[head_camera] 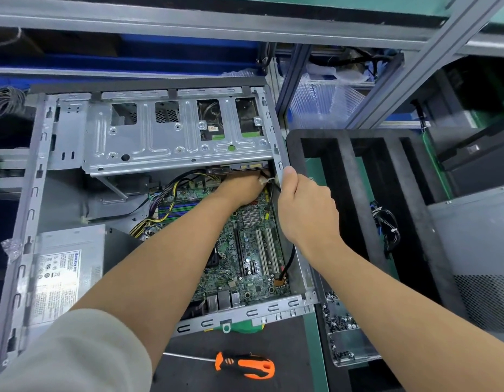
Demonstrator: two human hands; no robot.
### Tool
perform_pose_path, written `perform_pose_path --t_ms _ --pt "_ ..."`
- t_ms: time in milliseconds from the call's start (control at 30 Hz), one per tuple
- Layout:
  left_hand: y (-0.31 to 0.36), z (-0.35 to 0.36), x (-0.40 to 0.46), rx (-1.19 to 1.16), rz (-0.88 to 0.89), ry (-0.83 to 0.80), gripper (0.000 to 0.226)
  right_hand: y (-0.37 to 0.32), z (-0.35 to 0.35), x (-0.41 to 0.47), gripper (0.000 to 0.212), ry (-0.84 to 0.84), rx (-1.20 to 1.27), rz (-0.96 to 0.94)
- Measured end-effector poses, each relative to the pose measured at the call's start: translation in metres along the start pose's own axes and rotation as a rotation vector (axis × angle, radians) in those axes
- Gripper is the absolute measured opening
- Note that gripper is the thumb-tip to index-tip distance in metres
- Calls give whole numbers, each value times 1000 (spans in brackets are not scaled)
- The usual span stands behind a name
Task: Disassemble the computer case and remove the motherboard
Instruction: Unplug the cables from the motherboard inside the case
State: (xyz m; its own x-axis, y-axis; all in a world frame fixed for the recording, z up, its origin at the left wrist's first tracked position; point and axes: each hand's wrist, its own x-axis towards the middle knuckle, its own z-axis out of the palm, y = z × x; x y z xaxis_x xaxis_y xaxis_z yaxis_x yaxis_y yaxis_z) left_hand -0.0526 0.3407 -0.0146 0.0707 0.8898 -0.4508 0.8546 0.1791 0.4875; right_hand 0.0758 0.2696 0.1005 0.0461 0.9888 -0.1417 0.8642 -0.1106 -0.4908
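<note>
The computer case [33, 193] lies on its side with the panel off, open to the camera. Inside it the green motherboard [245, 250] sits flat against the floor of the case, toward the right wall, with its white expansion slots [266, 250] and a small finned heatsink [250, 216] showing. The grey power supply [58, 275] fills the near left corner, and its bundle of yellow and black wires [160, 205] runs across to the board. A metal drive cage [174, 137] spans the far end of the case, above the board.

To the right of the case stands a black foam tray [358, 193] with long slots; a loose bundle of black cable [386, 227] lies in one of them. At the near end of the tray, a shallow compartment [346, 346] holds a scatter of small screws [338, 321].

The left hand [242, 188] reaches deep into the case, under the edge of the drive cage, beside a white connector [263, 181]; its fingers are hidden, so I cannot tell whether they grip anything. The right hand [307, 210] has its fingers curled round the right wall of the case, thumb [290, 176] lying up along the rim.

An orange and black screwdriver [245, 364] lies on the dark mat [287, 349] in front of the case, well apart from both hands.
</note>
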Motion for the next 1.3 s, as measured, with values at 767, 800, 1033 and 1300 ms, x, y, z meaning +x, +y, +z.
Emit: perform_pose_path --t_ms 767,800,1033,1300 --pt "-13 -37 -77 196 161 61 41 2 2 0 59 54 -28 -46" --pt "-15 -40 -87 167 178 63 46 2 2 0 59 54 -30 -46" --pt "-35 -65 -166 11 109 255 38 2 -1 -1 63 27 -25 -44" --pt "-62 -73 -236 -19 54 708 20 4 0 1 50 12 -2 -44"
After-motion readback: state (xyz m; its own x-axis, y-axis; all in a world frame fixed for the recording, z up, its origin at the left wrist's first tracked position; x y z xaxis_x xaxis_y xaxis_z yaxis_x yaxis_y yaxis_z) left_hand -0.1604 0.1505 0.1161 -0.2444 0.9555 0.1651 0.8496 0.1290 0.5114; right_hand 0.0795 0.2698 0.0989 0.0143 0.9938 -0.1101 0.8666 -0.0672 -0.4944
